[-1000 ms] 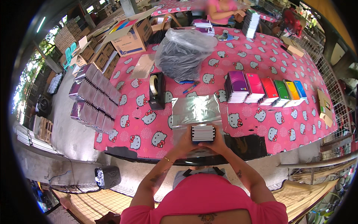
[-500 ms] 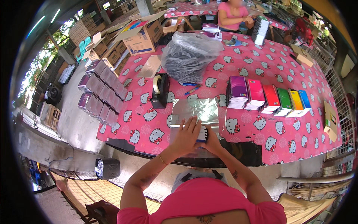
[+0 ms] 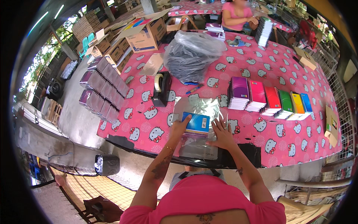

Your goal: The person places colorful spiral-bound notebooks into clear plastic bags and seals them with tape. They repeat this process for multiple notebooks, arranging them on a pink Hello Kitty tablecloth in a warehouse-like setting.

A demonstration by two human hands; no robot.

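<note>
A small stack of spiral notebooks (image 3: 196,123) lies on a clear plastic sheet (image 3: 203,152), its top cover blue with a white label. Along the stack's near side, yellow and purple edges show below the blue cover. My left hand (image 3: 180,126) grips the stack's left end, thumb on the cover, its other fingers partly hidden. Flat on the plastic, just right of the stack, my right hand (image 3: 223,136) has its fingers spread and holds nothing.
Notebook piles in purple (image 3: 239,89), pink, red, green, yellow and blue line the right. A black tape dispenser (image 3: 161,91), pens (image 3: 194,89) and a big plastic bag (image 3: 190,59) sit beyond. Wrapped notebook stacks (image 3: 102,89) stand left. Another person (image 3: 238,16) sits across the table.
The stack now lies flat with its blue cover up, where before both hands held it at its spiral edge. My right hand has moved off it onto the plastic; my left shifted to its left end.
</note>
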